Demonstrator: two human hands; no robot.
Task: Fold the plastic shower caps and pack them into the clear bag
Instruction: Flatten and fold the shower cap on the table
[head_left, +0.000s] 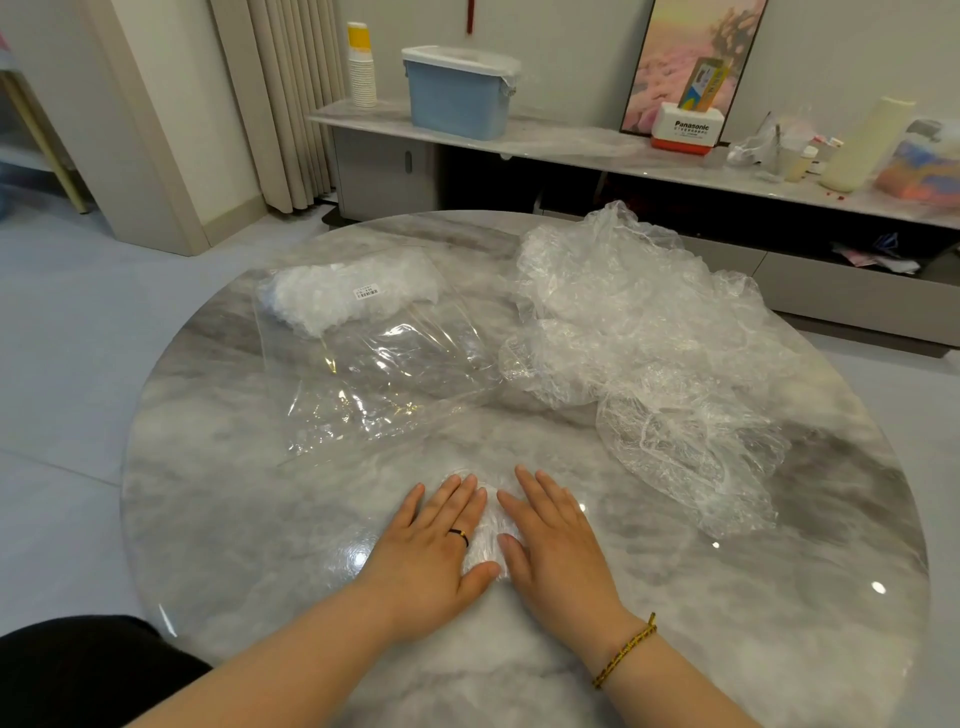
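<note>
- Left hand (431, 540) and right hand (556, 540) press flat on a folded shower cap (488, 543) (barely visible); released, it may spring open.
- The limp clear bag (384, 358) could snag it.

Clear bag (395, 364) lies flat at left, crinkled & see-thru, w/ a white wad of folded caps (337, 299) packed in its far end under a barcode sticker (366, 292). Loose pile of shower caps (639, 322), unfolded & puffy, sits just right of the bag; one small folded cap (490, 540) lies flat front-centre, apart from both.
</note>
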